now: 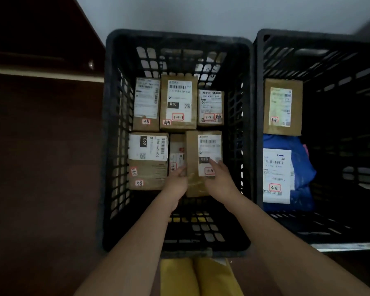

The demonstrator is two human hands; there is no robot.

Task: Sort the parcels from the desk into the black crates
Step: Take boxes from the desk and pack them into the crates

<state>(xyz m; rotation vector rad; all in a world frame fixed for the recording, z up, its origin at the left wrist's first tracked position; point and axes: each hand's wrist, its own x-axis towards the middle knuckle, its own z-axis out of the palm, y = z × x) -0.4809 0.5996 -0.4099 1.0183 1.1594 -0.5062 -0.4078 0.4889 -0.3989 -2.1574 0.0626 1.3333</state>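
Note:
Both my arms reach down into the left black crate. My left hand and my right hand hold the near end of a brown cardboard parcel with a white label marked 010. The left thumb curls on its left edge; the right fingers lie over the label. Several other labelled cardboard parcels lie flat in this crate, among them one marked 060 and a bigger one marked 010. A small parcel is half hidden under the held one.
The right black crate stands against the left one and holds a cardboard parcel and a blue plastic mailer with a white label. Dark wooden furniture rises on the left. A pale wall is behind the crates.

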